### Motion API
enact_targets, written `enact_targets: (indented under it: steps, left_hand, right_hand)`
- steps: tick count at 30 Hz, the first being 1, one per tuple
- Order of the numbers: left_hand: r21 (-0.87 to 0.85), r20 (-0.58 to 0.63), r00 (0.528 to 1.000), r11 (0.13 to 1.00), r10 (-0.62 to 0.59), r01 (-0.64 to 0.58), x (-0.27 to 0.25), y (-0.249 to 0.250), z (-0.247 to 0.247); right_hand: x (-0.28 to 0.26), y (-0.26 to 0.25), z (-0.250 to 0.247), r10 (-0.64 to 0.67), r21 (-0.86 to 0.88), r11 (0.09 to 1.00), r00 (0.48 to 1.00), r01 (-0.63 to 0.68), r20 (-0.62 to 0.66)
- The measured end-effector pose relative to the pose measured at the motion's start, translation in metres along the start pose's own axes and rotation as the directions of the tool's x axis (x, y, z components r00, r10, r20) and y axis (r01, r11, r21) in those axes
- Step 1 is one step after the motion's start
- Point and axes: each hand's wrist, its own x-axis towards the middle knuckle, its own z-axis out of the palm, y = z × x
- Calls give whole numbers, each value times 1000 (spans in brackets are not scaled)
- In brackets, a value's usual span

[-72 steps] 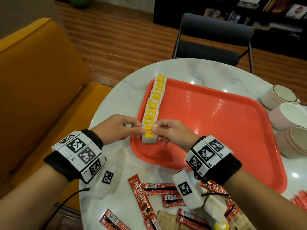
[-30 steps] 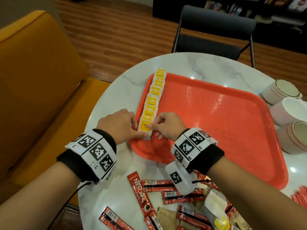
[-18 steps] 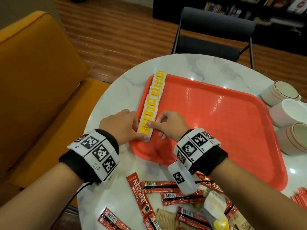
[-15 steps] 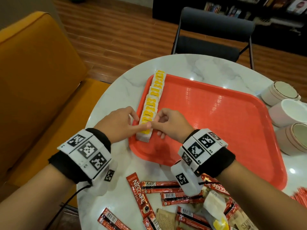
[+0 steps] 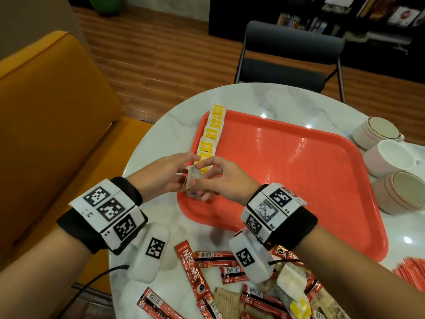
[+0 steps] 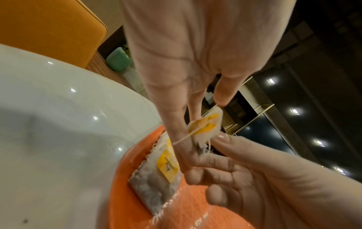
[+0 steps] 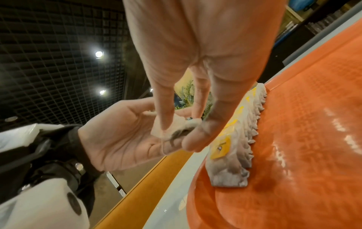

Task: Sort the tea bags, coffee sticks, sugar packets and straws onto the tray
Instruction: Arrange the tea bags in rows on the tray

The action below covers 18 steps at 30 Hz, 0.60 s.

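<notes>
left wrist: black cuff (image 5: pixel 76 229), lower left of frame, white blocks with black square-code markers on top
left camera pod: white, rounded (image 5: pixel 150 254), one marker, black cable (image 5: pixel 87 286) trailing to bottom edge
right wrist: black cuff (image 5: pixel 296 229), same white marker blocks
right camera pod: white (image 5: pixel 250 259), one marker
forearms: bare, no sleeves

Marble table (image 5: pixel 287 100): tray (image 5: pixel 299 180), coffee sticks (image 5: pixel 190 270), 3 cups (image 5: pixel 391 157)
</notes>
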Motion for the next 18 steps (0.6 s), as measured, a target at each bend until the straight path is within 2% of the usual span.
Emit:
enact_targets:
  steps: [3, 7, 9, 12, 18]
  left_hand:
    - [-2, 15, 1000, 1000, 10, -10, -2, -2, -2]
    - [-29, 77, 997, 1000, 2, 1, -6, -2, -5]
    - [80, 85, 995, 995, 50, -57, -8, -5, -6]
    - [311, 67, 989, 939, 135, -149, -11, -7, -8]
    - [355, -40, 971, 912, 235, -206, -12, -7, -3]
  right_hand:
    - [0, 1, -1, 0, 105, 994, 999, 5, -44]
    - [3, 6, -4, -7, 138, 990, 998, 15, -62]
    - [3, 8, -6, 9, 162, 987, 998, 1, -61]
    - [1, 6, -6, 32, 217, 976, 999, -23, -36]
    - [-6, 1, 0, 69, 275, 959, 998, -66, -1]
